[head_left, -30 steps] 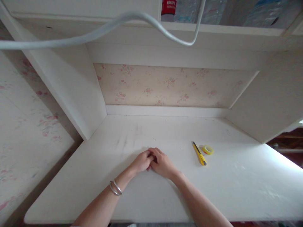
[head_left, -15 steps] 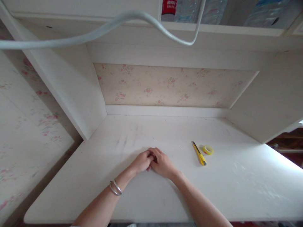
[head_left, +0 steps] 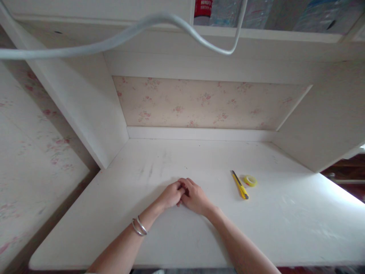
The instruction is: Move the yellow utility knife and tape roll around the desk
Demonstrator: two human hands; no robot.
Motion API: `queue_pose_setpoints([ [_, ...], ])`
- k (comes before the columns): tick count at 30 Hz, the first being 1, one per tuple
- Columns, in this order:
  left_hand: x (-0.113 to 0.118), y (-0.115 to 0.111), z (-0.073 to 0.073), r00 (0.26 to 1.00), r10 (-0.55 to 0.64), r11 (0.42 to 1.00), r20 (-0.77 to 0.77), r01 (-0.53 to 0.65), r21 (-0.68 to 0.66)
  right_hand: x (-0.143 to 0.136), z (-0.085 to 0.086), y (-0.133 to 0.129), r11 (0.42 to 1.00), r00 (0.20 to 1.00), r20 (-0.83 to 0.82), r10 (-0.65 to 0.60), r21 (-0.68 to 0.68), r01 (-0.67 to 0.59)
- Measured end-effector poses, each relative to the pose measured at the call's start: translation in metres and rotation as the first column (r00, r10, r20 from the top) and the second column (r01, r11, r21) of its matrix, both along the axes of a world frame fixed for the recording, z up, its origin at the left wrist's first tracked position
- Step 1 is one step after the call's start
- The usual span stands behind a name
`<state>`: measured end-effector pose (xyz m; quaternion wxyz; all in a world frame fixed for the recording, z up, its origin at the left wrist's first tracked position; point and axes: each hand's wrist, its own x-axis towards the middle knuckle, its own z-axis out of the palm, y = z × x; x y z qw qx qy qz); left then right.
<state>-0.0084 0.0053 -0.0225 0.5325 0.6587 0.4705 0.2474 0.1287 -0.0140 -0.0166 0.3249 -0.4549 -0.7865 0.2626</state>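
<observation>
My left hand (head_left: 171, 195) and my right hand (head_left: 196, 196) rest together on the white desktop (head_left: 159, 243), fingers curled in and touching each other. Both are closed, and no object shows in either one. The fingers of my right hand lap over those of my left, so some fingertips are hidden. Two silver bangles (head_left: 139, 227) circle my left wrist. Off to the right of my right hand lies a yellow utility knife (head_left: 240, 185) with a dark blade slot. Just beside it is a small roll of clear yellowish tape (head_left: 250, 180), lying flat.
A white cable (head_left: 159, 19) hangs across the top of the view. Above the desk, a shelf (head_left: 270, 35) holds plastic-wrapped bottles (head_left: 228, 13) with a red label. White side panels (head_left: 76, 87) and a floral-papered back wall (head_left: 199, 101) enclose the desk.
</observation>
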Motion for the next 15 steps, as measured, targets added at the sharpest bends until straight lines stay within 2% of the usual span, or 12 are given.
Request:
queue_pose_setpoints([
  [15, -0.0002, -0.0006, -0.001, 1.0, 0.011, 1.0, -0.003, -0.011, 0.009, 0.0004, 0.0029, -0.0007, 1.0, 1.0, 0.005, 0.0, -0.011, 0.0],
])
